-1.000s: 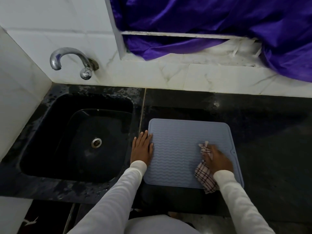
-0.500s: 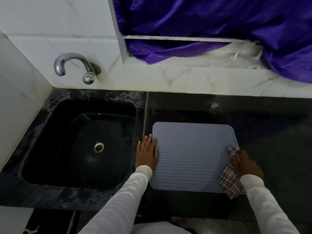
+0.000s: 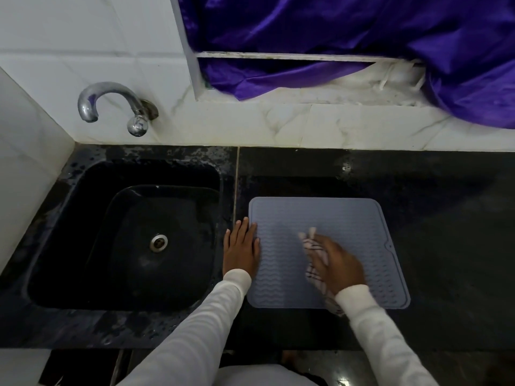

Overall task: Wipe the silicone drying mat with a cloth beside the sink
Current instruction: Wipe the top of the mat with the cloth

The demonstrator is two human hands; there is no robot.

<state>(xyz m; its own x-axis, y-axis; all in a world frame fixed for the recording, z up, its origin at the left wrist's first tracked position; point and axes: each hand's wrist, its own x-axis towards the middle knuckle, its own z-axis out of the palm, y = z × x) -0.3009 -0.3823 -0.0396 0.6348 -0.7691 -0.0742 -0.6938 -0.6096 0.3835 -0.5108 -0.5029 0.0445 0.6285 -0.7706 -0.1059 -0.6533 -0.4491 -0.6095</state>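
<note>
One grey silicone drying mat (image 3: pixel 328 252) lies flat on the dark countertop (image 3: pixel 446 232), just right of the black sink (image 3: pixel 122 235). On its middle sits one checked cloth (image 3: pixel 312 246), bunched under the right hand (image 3: pixel 338 263), whose fingers curl over the cloth and press it down; the hand is blurred, so how tightly it grips I cannot tell. The left hand (image 3: pixel 242 247) lies flat with straight fingers, resting across the mat's left edge and the counter beside it, holding nothing. The likely trouble is the mat skating or buckling on the wet-looking stone if the left hand eases off, or the cloth's loose tail dragging over the near edge and leaving patches unwiped. Beyond: one curved metal tap (image 3: pixel 111 107) on white tiles, and one purple cloth (image 3: pixel 348 29) over the ledge.
</note>
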